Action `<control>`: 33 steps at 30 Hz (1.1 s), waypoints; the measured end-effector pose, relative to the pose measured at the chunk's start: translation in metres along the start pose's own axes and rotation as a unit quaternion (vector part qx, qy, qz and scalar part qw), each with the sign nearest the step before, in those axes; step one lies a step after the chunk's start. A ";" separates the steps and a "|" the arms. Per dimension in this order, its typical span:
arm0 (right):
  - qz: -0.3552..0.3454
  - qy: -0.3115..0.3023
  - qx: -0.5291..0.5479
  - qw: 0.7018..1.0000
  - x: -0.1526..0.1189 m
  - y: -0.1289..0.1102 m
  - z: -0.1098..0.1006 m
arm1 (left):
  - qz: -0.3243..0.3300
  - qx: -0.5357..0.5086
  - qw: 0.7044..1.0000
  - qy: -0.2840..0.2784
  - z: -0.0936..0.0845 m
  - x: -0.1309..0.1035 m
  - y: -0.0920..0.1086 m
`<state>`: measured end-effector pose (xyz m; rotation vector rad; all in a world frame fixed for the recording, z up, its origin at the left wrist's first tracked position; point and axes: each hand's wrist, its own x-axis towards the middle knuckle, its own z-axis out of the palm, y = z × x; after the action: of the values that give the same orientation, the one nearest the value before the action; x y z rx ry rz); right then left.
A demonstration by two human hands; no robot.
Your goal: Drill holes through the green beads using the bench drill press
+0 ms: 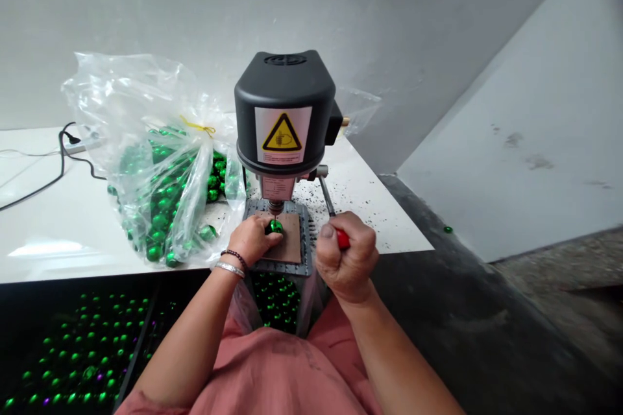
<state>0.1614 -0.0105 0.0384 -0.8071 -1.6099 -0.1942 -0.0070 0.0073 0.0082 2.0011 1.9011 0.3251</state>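
A dark grey drill press (285, 87) with a yellow hand-warning label stands on the white table. Under its chuck, my left hand (252, 240) pinches a shiny green ball (275, 227) on a brown board (291, 243) that lies on the metal base (305, 259). The drill bit comes down to the top of the ball; whether it has gone in I cannot tell. My right hand (348, 256) is wrapped round the red grip of the feed lever (327, 196), to the right of the press. A dark beaded bracelet and a silver bangle circle my left wrist.
Left of the press sits a clear plastic bag (185, 188) of green balls, with a yellow tie. Dark shavings (357, 204) litter the white table (48, 220). More green balls (275, 301) lie below in my lap area and at lower left. A black cable (62, 155) runs left.
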 end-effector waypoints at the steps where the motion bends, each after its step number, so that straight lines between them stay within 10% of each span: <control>1: 0.004 0.006 -0.002 1.000 0.002 -0.001 0.000 | 0.000 0.008 1.000 0.001 0.000 0.000 0.000; 11: 0.137 0.036 -0.035 0.989 0.088 -0.017 -0.003 | -0.023 -0.025 0.999 0.029 0.000 -0.026 0.002; 27: 0.148 0.062 0.023 0.987 0.081 -0.020 0.002 | -0.019 -0.199 0.979 -0.027 -0.006 -0.079 -0.006; 30: 0.151 0.058 0.026 0.986 0.080 -0.021 0.001 | -0.110 -0.430 0.896 -0.002 -0.005 -0.074 -0.007; 33: 0.146 0.056 0.021 0.987 0.080 -0.020 0.000 | -0.179 -0.676 0.715 -0.013 -0.006 -0.070 -0.005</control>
<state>0.1499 0.0051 0.1183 -0.9715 -1.3682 0.0041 -0.0183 -0.0612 0.0172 0.6058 1.2054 1.1309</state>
